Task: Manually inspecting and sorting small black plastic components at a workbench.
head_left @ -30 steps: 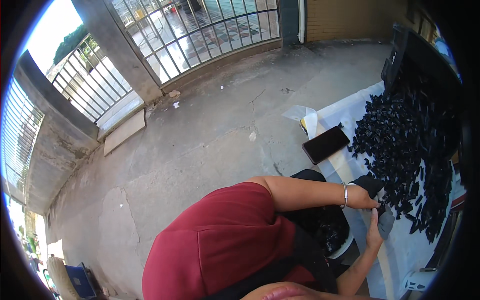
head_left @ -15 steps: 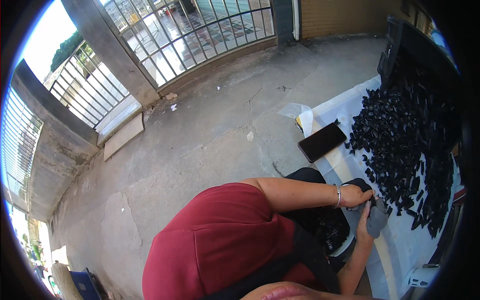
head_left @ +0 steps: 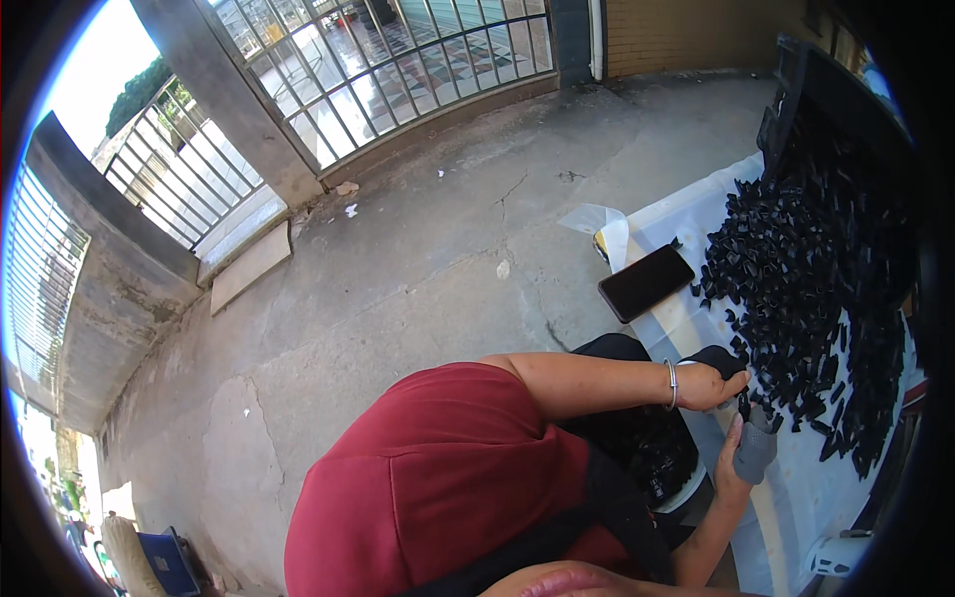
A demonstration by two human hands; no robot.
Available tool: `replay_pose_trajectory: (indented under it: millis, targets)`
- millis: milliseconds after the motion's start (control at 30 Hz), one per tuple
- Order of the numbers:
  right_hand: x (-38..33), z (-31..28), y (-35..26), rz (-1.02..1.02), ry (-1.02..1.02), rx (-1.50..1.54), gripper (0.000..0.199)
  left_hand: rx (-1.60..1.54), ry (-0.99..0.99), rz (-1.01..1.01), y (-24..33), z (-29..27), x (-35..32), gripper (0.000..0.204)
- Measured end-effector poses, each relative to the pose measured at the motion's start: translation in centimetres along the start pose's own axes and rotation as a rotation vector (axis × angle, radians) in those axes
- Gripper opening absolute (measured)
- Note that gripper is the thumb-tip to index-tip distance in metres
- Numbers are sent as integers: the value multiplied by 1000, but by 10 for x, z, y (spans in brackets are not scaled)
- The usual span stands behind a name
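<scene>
My left hand point(head_left: 704, 385), with a metal bangle at the wrist, reaches right across my body and pinches a small black plastic piece point(head_left: 744, 403) at the edge of a big pile of black plastic pieces point(head_left: 811, 298). Just below it, my right hand point(head_left: 734, 466) holds a short grey cylinder point(head_left: 756, 453) upright. The black piece sits right at the cylinder's top end. The two hands almost touch. The pile lies on a white sheet point(head_left: 796, 497) spread over the concrete floor.
A black phone point(head_left: 646, 283) lies on the sheet left of the pile. A white-rimmed tub point(head_left: 684, 500) with dark pieces sits by my lap. A black crate point(head_left: 796, 90) stands behind the pile. Metal gates point(head_left: 398, 70) and a concrete wall point(head_left: 109, 298) bound the floor.
Both hands stay together at the pile's near edge. The grey cylinder has sunk slightly lower in my right hand and the left hand has closed in on its top.
</scene>
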State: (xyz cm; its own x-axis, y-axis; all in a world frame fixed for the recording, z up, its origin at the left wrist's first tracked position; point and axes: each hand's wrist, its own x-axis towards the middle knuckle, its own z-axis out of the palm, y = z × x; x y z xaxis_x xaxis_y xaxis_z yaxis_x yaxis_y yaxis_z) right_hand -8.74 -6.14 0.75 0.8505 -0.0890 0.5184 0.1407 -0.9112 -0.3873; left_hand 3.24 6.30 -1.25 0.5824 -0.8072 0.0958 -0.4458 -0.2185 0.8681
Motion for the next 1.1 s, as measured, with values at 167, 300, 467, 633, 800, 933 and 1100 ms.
replay_pose_trajectory:
  millis: [167,300,467,633,800,933,1100]
  targets:
    - [-7,-3,-5,57,55,-62,26,76,-248,-198,36,-23,-10,42]
    - [8,-9,-21,120,4,-89,27,-106,155,-143,27,-38,-23,45]
    - [-6,-13,-14,166,89,-9,24,-222,137,-115,18,-18,-14,39]
    - [-12,-16,-8,54,110,-41,22,-124,96,-52,29,-8,-14,37]
    - [-5,-20,-21,55,-108,-350,20,42,136,49,32,3,-15,32]
    - [-13,2,-15,35,6,-338,18,146,128,170,40,5,-17,30]
    - [-7,-33,-6,223,-305,-27,29,507,-109,228,20,-5,-19,33]
